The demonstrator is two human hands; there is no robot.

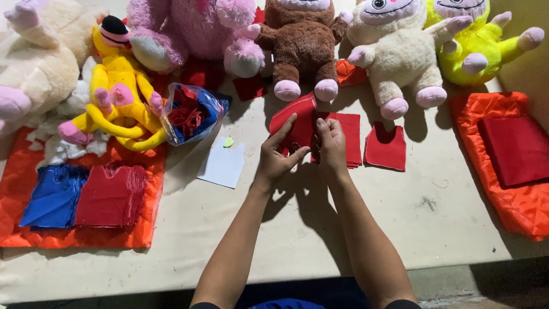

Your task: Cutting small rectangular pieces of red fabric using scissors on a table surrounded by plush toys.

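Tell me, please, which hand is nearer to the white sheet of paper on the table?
Left. The left hand is just right of the white paper, with a small gap. The right hand lies farther right, beyond the left one, on the red fabric piece.

Red fabric piece [298,123]: small, flat-cut, lifted at a tilt off the surface, pinched between left hand [276,157] and right hand [331,150], over a stack of matching red pieces [347,137].
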